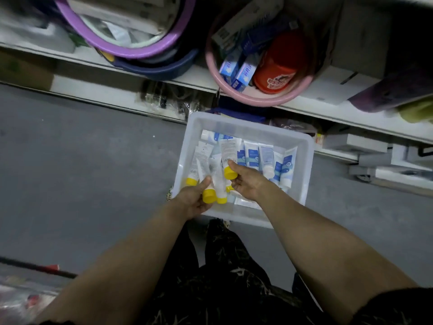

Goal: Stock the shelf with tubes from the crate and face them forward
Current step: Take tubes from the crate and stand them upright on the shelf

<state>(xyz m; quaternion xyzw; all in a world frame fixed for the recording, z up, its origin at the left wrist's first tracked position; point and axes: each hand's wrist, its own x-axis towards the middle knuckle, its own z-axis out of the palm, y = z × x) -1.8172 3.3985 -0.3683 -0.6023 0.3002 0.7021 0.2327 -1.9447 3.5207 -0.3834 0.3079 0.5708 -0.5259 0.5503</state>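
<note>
head | crate [308,160] of tubes [251,156] on floor [93,160] | pink basin [257,101] overhangs shelf [328,110]

My feed is dim and grey, evenly lit, with hardly any shadows. The white crate [243,127] is the brightest patch, and the tubes [251,156] in it stay fairly sharp. The far shelf [328,112] smears with motion blur, worst toward the left and right corners, where straight edges bow.
</note>
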